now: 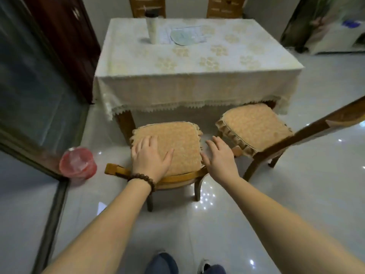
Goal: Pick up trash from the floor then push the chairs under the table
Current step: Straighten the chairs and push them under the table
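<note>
A wooden chair with an orange cushion [181,143] stands in front of the table [197,84], which wears a cream lace cloth. My left hand [151,158], with a bead bracelet at the wrist, hovers flat with fingers apart over the chair's curved back rail [177,177] and cushion. My right hand [221,157] is open just right of the cushion, above the rail's right end. Neither hand holds anything. A second cushioned chair [254,127] stands to the right, its seat partly under the cloth's fringe and its back [316,127] angled toward me. No trash shows on the floor.
A red bin [78,165] with a clear liner stands on the floor at left, beside a glass door frame [49,214]. On the table are a tall white bottle [152,29] and a round mat [185,36]. Two more chair backs rise behind the table. The tiled floor is glossy.
</note>
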